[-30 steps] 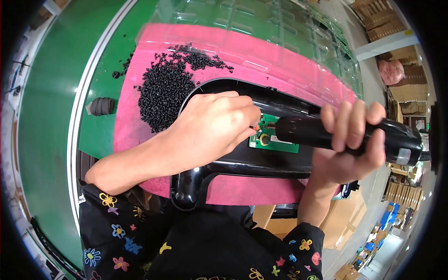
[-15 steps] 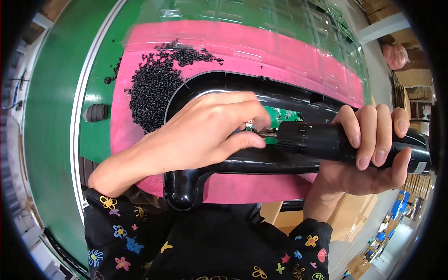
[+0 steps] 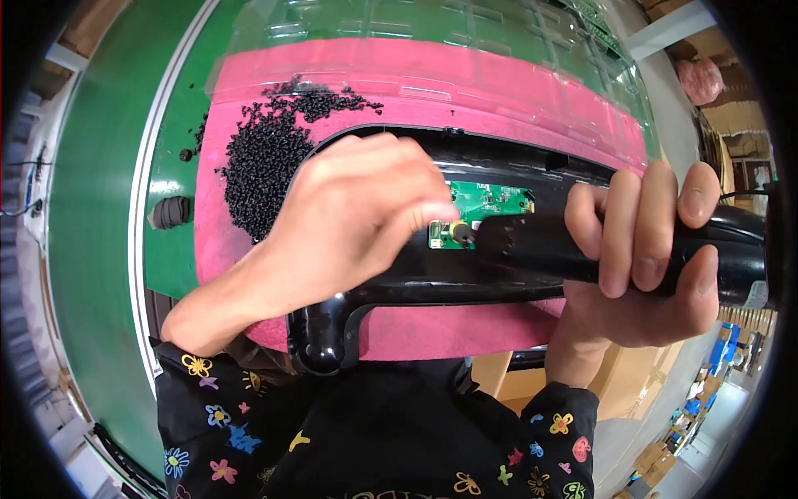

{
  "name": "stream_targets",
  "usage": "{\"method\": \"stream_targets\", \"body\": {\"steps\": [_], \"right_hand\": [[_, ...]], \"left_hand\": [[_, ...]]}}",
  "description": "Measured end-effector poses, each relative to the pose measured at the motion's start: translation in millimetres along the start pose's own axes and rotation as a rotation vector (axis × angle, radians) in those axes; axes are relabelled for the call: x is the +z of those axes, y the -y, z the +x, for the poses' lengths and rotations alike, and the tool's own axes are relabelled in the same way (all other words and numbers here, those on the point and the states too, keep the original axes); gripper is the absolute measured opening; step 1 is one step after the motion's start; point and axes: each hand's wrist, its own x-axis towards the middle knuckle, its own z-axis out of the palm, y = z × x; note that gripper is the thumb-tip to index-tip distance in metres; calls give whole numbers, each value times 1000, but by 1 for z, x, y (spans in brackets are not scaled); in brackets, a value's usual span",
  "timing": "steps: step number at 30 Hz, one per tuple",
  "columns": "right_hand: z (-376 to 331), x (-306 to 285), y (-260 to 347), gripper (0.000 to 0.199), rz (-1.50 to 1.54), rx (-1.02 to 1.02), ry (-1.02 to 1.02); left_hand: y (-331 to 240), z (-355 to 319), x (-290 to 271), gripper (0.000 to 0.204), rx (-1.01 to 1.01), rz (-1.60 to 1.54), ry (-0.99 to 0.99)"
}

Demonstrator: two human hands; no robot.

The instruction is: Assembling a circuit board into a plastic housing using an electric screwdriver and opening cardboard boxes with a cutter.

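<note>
In my right hand [image 3: 636,249] is a black electric screwdriver [image 3: 540,243], gripped round its body and held slantwise with the tip toward the left. Its tip is over the lower part of a green circuit board [image 3: 490,200], which lies inside a long black plastic housing [image 3: 499,158]. Whether the tip touches the board I cannot tell. My left hand [image 3: 357,208], slightly blurred, hovers over the left part of the housing with fingers curled and thumb against them. What they hold, if anything, is hidden.
A heap of small black screws [image 3: 266,166] lies on the pink mat [image 3: 432,333] left of the housing. Clear plastic trays [image 3: 465,41] cover the mat's far side. A rolled dark bundle [image 3: 171,213] sits on the green table [image 3: 100,208]. Cardboard [image 3: 623,374] stands at lower right.
My left hand has drawn back leftward from the screwdriver's tip, its fingers curling in. The screwdriver has shifted slightly left, and more of the circuit board shows.
</note>
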Motion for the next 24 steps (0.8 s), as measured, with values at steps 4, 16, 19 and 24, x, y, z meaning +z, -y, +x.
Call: {"method": "stream_targets", "body": {"steps": [4, 16, 19, 24], "right_hand": [[-1, -1, -12, 22, -91, -6, -30], [3, 25, -25, 32, -153, 127, 50], [9, 28, -26, 34, -179, 166, 124], [10, 30, -26, 34, -114, 217, 162]], "left_hand": [[2, -1, 0, 7, -65, 9, -35], [3, -4, 3, 10, -67, 45, 19], [3, -6, 5, 8, -64, 54, -2], [4, -10, 6, 10, -41, 86, -28]]}}
